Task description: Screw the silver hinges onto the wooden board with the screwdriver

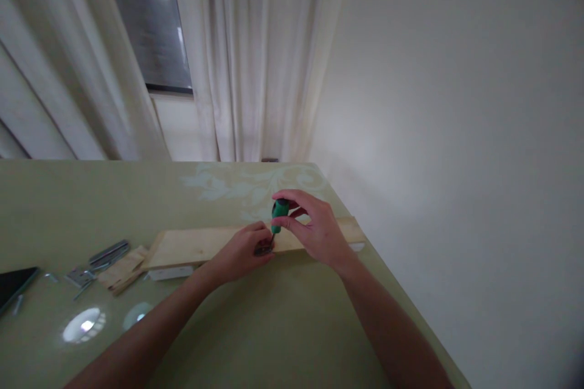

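Note:
A long pale wooden board lies across the table, raised on white supports. My right hand grips a short green-handled screwdriver between thumb and fingers, its shaft pointing steeply down. The tip meets a small metal fitting at the board's near edge; the exact contact is too small to make out. Around that fitting, the fingers of my left hand are closed, pressing it to the board and partly covering it.
Left of the board lie small wooden pieces, a metal plate, a long metal piece and loose screws. A dark flat device is at the far left. The table's right edge runs beside a wall.

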{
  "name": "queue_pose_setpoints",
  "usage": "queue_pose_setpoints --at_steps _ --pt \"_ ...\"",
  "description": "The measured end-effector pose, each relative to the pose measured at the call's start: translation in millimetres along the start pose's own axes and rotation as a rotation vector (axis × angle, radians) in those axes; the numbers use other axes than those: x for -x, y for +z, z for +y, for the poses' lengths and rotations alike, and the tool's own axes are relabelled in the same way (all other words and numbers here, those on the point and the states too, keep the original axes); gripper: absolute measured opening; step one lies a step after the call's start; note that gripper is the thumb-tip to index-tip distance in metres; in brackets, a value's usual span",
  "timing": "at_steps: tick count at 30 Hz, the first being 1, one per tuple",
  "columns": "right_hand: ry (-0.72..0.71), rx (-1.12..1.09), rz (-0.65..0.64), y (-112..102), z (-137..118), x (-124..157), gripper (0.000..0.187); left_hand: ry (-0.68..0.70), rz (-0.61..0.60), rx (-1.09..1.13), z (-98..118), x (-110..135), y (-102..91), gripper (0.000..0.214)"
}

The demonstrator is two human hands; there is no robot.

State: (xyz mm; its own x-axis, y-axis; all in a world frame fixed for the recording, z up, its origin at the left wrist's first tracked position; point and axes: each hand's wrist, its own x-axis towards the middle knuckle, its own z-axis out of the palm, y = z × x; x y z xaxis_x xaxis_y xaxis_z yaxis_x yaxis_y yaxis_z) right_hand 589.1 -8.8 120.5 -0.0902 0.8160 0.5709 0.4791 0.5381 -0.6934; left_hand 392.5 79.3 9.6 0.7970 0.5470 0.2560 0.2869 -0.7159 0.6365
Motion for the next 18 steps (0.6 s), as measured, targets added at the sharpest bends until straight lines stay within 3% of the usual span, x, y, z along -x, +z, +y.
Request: queue_pose_setpoints --at_steps 4,6,8,13,18 --pt "-0.054 -0.063 0.139 -19 -9 6 0.035 -0.013 -0.06 0.024 2 -1 -10.0 0.012" --pt "-0.051 -0.101 0.252 -28 -11 7 0.036 0.001 -0.114 0.019 0 0 -21.2 0.018" --pt "-0.025 -0.102 0.283 -31 -12 6 0.037 0.037 -0.141 -0.014 -7 1 -33.7 0.023" --pt "0.031 -0.048 0.111 -8 -5 -12 0.038 0.048 -0.151 -0.059 -31 6 -52.1 0.052" --pt "0.007 -0.034 0.023 20 8 -25 0.034 0.015 -0.149 -0.029 -31 9 -53.1 0.042"
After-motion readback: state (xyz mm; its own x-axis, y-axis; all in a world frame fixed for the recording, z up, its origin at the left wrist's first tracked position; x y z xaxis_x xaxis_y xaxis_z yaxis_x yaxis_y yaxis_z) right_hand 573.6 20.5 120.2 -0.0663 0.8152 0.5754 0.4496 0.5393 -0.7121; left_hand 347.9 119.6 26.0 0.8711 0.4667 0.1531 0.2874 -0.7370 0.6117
